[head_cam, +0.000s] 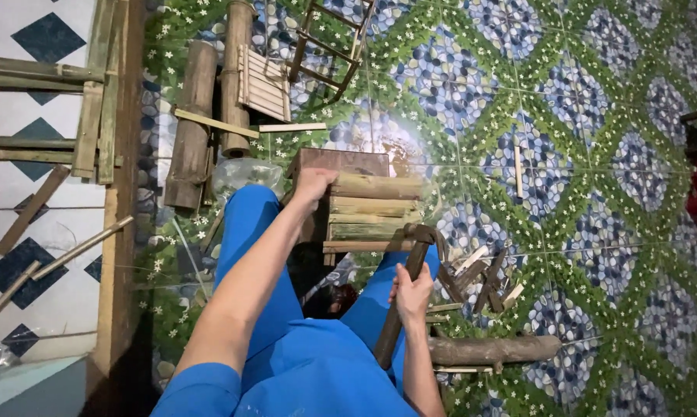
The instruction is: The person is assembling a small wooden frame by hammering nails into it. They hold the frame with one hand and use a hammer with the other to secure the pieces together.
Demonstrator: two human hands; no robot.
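A floor (580, 116) tiled in green and blue pebble diamonds carries the work. Near its middle, between blue-clad knees, sits a small slatted bamboo box (364, 205); the left hand (313, 184) clasps its left top edge. The right hand (412, 295) is wrapped around a hammer (402, 297), whose head touches the box's lower right corner. Offcuts (480, 279) and a log (491, 350) lie just right; bamboo poles (194, 127) toward the far left edge.

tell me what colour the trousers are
Bright blue trousers, seen best in the head view, under the left hand.
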